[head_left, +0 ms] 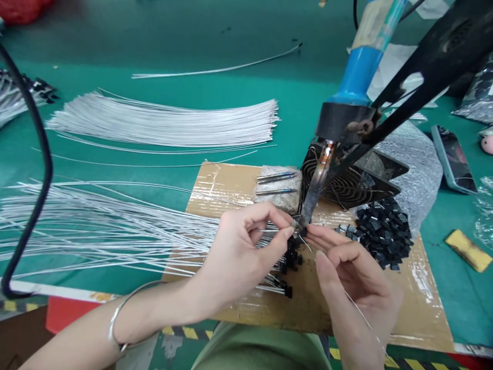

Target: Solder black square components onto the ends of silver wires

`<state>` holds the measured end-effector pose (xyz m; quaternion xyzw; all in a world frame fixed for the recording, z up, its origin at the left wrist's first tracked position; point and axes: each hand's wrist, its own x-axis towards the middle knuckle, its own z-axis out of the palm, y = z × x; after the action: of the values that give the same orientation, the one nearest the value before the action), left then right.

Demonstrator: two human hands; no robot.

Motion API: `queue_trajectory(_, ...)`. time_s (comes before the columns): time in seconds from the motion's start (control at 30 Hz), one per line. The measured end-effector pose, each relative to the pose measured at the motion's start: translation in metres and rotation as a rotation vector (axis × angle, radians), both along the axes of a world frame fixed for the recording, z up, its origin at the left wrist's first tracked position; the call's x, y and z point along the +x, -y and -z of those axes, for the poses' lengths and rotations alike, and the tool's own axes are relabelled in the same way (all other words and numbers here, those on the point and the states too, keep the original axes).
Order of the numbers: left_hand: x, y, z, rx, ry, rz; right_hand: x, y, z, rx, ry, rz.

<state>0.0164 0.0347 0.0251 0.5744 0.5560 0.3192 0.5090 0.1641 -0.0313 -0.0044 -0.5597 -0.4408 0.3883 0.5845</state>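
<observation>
My left hand [246, 252], wearing a silver bangle [112, 324], is closed in a pinch on a thin white wire right at the soldering iron's tip [307, 208]. My right hand [354, 288] is closed on a strand of solder wire [360, 312], which runs up between thumb and finger to the tip. Its outstretched fingertips touch a small black piece beside the tip, partly hidden. The blue-handled soldering iron [351, 72] points downward in a black bracket [419, 72]. White wires with black connectors [287, 292] lie under and behind my left hand.
A bundle of white wires [169, 121] lies at the back left. Cardboard [416, 298] covers the work spot, with a black fan [346, 177], a pile of black connectors [385, 231] and spare tips [276, 192]. To the right are a phone [454, 159] and a yellow sponge [468, 250].
</observation>
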Motion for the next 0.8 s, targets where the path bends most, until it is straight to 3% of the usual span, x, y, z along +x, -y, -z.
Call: queue_trajectory(0.8,0.001,0.0038,0.0019,0.018,-0.012,-0.005,-0.0095,0.0071,0.0007,0.008,0.159,0.101)
